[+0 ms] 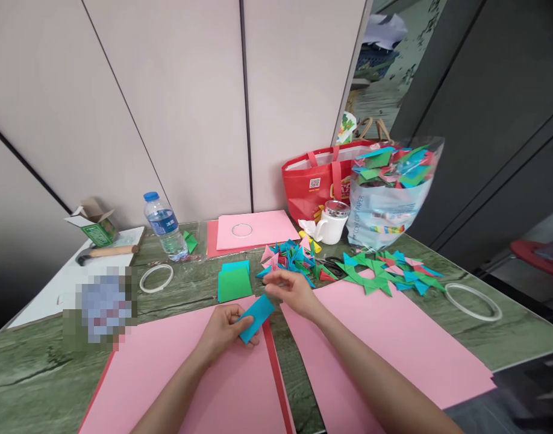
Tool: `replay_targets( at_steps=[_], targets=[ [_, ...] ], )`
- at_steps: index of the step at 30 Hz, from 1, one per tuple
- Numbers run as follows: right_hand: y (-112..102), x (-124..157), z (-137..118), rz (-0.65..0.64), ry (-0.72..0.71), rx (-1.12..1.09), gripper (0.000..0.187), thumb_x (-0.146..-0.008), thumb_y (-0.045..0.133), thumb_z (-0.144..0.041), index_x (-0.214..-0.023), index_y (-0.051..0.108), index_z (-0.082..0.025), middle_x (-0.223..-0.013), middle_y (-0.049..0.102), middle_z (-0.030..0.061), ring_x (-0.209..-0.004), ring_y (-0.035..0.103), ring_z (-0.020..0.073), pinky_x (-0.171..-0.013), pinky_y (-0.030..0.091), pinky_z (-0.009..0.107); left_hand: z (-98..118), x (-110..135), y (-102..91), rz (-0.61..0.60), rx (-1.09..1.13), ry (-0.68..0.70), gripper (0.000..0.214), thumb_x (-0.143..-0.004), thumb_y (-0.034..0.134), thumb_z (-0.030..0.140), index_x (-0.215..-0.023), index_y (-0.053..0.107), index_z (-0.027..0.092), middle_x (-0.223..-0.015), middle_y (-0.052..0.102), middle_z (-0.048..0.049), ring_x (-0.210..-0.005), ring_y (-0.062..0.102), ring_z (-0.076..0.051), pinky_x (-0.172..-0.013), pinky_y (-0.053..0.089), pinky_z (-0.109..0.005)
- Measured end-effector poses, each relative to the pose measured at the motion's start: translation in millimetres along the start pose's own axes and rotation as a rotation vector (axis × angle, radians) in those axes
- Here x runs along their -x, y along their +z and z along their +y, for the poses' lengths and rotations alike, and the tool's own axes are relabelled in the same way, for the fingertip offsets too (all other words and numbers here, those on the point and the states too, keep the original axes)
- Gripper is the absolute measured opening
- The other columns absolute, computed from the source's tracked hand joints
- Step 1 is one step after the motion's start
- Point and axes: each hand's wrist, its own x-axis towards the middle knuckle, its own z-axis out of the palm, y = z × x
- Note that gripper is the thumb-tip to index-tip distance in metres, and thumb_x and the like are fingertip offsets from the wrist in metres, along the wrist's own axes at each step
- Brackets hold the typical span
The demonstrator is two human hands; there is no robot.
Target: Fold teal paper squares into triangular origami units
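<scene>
My left hand is closed on a folded teal paper strip, held just above a large pink sheet. My right hand hovers a little to the right of the strip, fingers bent and lightly pinched near its upper end; whether it holds anything I cannot tell. Just beyond my hands lie a small stack of green and teal paper squares and a pile of folded paper triangles.
More folded triangles and a second pink sheet lie on the right. Behind stand a white mug, a clear bag of folded pieces, a red bag and a water bottle. White rings lie on the green table.
</scene>
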Motion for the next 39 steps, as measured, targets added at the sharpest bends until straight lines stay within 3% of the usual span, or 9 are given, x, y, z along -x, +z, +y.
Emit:
replay_targets(
  at_steps=[2,4,10,17,22,26,29,32,39],
  targets=[
    [9.1,4.6,3.3,-0.168,0.027,0.002,0.022,-0.061,0.066,-0.029,-0.08,0.064,-0.017,-0.075,0.064,0.0029,-0.067,0.058,0.0146,-0.056,0.046,0.024,0.3,0.4,0.9,-0.008,-0.029,0.012,0.03,-0.065,0.062,0.043,-0.063,0.054,0.014,-0.053,0.068,-0.0075,-0.048,0.063,-0.02,-0.049,0.048,-0.029],
    [16.1,8.3,7.7,-0.228,0.052,-0.005,0.018,-0.063,0.065,-0.028,-0.076,0.064,-0.016,-0.065,0.061,0.0004,-0.056,0.054,0.0116,-0.05,0.043,0.021,0.0,0.6,2.1,-0.018,-0.069,0.047,0.029,-0.068,0.06,0.042,-0.064,0.056,0.014,-0.054,0.068,-0.0067,-0.048,0.063,-0.019,-0.05,0.048,-0.028],
    [18.7,10.4,11.0,-0.145,0.04,0.028,0.013,-0.064,0.063,-0.025,-0.073,0.063,-0.016,-0.063,0.059,-0.0004,-0.054,0.051,0.0106,-0.049,0.04,0.021,-4.9,-1.9,4.6,0.005,-0.148,0.137,0.03,-0.076,0.048,0.041,-0.069,0.06,0.014,-0.056,0.068,-0.0051,-0.051,0.063,-0.018,-0.052,0.048,-0.026],
    [16.5,8.3,3.5,-0.144,0.014,0.014,0.012,-0.064,0.063,-0.026,-0.071,0.064,-0.017,-0.064,0.061,0.0002,-0.057,0.052,0.0125,-0.052,0.041,0.023,-3.6,-3.5,8.1,0.13,-0.114,0.108,0.023,-0.071,0.05,0.028,-0.054,0.059,0.016,-0.05,0.065,-0.0018,-0.048,0.061,-0.018,-0.049,0.048,-0.026],
    [-3.0,-2.0,2.5,0.015,0.024,-0.069,0.018,-0.062,0.065,-0.029,-0.073,0.059,-0.017,-0.062,0.058,-0.0015,-0.055,0.051,0.0116,-0.049,0.038,0.022,-1.9,-2.4,2.7,0.193,-0.029,0.052,0.014,-0.066,0.053,0.024,-0.061,0.06,0.014,-0.054,0.066,-0.0041,-0.052,0.064,-0.021,-0.051,0.052,-0.031],
    [-14.8,-6.5,3.6,0.148,0.052,-0.233,0.027,-0.062,0.066,-0.029,-0.082,0.05,-0.02,-0.057,0.055,-0.0048,-0.05,0.05,0.0098,-0.048,0.038,0.021,-2.3,-3.1,-5.2,0.276,-0.014,0.151,0.018,-0.069,0.054,0.027,-0.076,0.061,0.012,-0.072,0.069,-0.0098,-0.061,0.066,-0.022,-0.058,0.053,-0.035],
    [-10.0,-4.3,3.7,0.092,0.088,-0.237,0.025,-0.062,0.065,-0.031,-0.078,0.051,-0.019,-0.062,0.058,-0.0026,-0.051,0.052,0.0109,-0.046,0.04,0.021,-0.3,-3.0,-4.9,0.24,-0.015,0.262,0.041,-0.068,0.059,0.025,-0.108,0.052,0.018,-0.112,0.058,-0.0111,-0.085,0.063,-0.024,-0.068,0.053,-0.036],
    [0.1,-0.8,5.1,0.044,0.064,-0.124,0.018,-0.064,0.063,-0.032,-0.072,0.058,-0.017,-0.073,0.062,0.0018,-0.063,0.055,0.0139,-0.051,0.042,0.023,1.4,-1.2,-1.4,0.153,-0.078,0.326,0.058,-0.063,0.066,0.02,-0.117,0.046,0.025,-0.132,0.039,-0.007,-0.105,0.051,-0.026,-0.074,0.052,-0.034],
    [6.2,2.3,6.2,-0.072,0.075,-0.105,0.022,-0.069,0.06,-0.034,-0.082,0.062,-0.017,-0.08,0.063,0.003,-0.067,0.056,0.0144,-0.056,0.044,0.024,-4.4,-1.8,-1.8,0.21,-0.248,0.302,0.045,-0.059,0.07,0.024,-0.103,0.061,0.023,-0.11,0.061,-0.0048,-0.089,0.06,-0.025,-0.077,0.05,-0.035]
  ],
)
